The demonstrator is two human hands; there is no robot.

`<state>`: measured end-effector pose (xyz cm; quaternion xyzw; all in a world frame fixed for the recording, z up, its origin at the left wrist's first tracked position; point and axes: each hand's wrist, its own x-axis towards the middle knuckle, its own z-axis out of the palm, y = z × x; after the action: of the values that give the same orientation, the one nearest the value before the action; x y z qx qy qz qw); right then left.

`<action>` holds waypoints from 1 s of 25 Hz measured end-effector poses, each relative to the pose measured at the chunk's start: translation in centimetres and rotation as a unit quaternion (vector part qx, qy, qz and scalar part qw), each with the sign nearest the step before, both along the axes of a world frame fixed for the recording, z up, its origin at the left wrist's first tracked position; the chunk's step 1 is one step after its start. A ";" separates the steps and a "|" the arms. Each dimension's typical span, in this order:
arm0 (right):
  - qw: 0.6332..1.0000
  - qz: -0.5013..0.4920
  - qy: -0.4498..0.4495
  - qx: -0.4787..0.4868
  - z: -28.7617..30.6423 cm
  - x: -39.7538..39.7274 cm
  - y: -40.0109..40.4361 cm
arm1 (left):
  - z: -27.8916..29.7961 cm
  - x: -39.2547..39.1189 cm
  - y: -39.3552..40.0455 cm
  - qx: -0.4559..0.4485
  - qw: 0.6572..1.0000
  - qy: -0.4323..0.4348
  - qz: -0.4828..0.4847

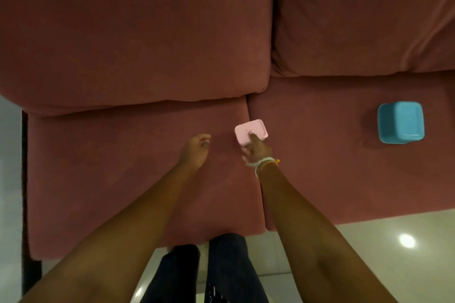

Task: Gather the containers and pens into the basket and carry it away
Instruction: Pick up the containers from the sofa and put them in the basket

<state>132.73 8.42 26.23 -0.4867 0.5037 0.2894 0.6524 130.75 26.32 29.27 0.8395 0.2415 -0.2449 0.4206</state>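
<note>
A small pink container point(248, 130) lies on the sofa seat near the gap between the two seat cushions. My right hand point(254, 149) grips its near edge, one finger on top of it. My left hand point(194, 149) hovers just left of it over the left cushion, fingers loosely curled and holding nothing. A blue container point(400, 122) stands upside down on the right seat cushion, well away from both hands. No basket or pens are in view.
The reddish sofa point(123, 179) fills most of the view, with two back cushions behind the seat. My legs stand at its front edge on a glossy light floor point(394, 253). A dark strip runs down the sofa's left side.
</note>
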 end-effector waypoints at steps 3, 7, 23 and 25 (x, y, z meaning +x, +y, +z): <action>0.997 0.071 -0.021 -0.014 3.1 -2.4 0.6 | 3.5 0.1 -1.0 -0.044 0.997 0.054 0.016; 0.991 0.125 -0.049 -0.004 6.9 -5.4 3.2 | 7.1 -1.4 -0.8 -0.160 0.973 0.161 0.032; 0.995 -0.029 -0.056 -0.082 9.5 -4.7 -10.5 | 9.2 2.4 -10.4 -0.226 0.969 0.096 0.023; 0.994 -0.036 -0.053 -0.094 8.5 -3.5 -14.3 | 8.5 3.1 -13.8 -0.224 0.968 0.106 0.043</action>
<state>129.23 -5.87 34.71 -0.5421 0.5102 0.1907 0.6399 133.90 12.49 37.73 0.6820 0.2593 -0.3621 0.5802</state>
